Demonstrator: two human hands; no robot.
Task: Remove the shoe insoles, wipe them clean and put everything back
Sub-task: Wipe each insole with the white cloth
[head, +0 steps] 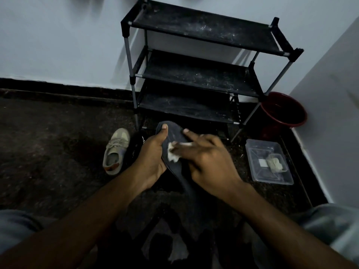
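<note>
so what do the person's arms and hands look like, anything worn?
Both bare: the left hand and right hand show no gloves, rings or watch. The left forearm and right forearm are uncovered to the frame's edge; no sleeve in view.

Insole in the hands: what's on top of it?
A white wipe lies on the dark insole, held to it by the right hand. The left hand grips its edge, thumb on top. The right hand covers part of the wipe and the insole's middle.
</note>
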